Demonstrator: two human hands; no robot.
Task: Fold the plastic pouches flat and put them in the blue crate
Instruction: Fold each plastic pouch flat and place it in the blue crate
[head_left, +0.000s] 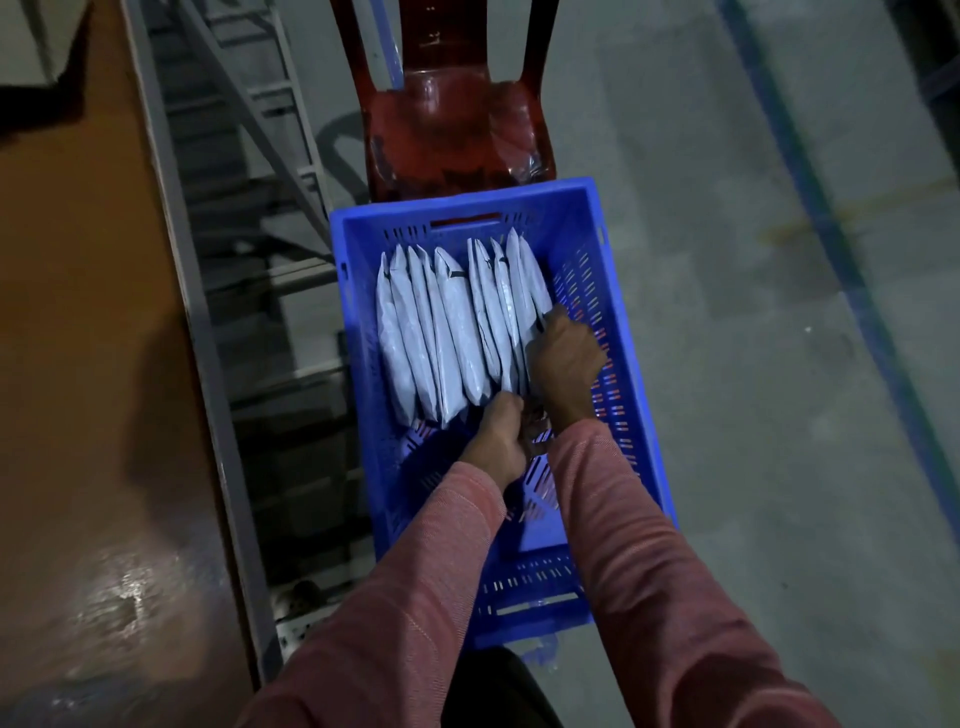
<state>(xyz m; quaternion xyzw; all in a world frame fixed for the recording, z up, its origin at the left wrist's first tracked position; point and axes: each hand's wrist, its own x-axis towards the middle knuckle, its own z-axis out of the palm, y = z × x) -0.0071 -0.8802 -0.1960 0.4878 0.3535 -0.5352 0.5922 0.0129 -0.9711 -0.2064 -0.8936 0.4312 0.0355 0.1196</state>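
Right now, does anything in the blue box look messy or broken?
Nothing stands out. The white pouches stand on edge in a tidy row at the far end of the blue crate, leaning only slightly. The right hand grips the end pouch; the left hand is curled by the row's near ends.

red chair (457, 119), brown tabletop (78, 312)

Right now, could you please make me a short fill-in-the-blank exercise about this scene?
1. The pouches stand in a row inside the ____ crate.
2. At the far end of the crate is a ____ chair.
3. The right hand grips pouches at the ____ end of the row.
Missing words: blue; red; right.
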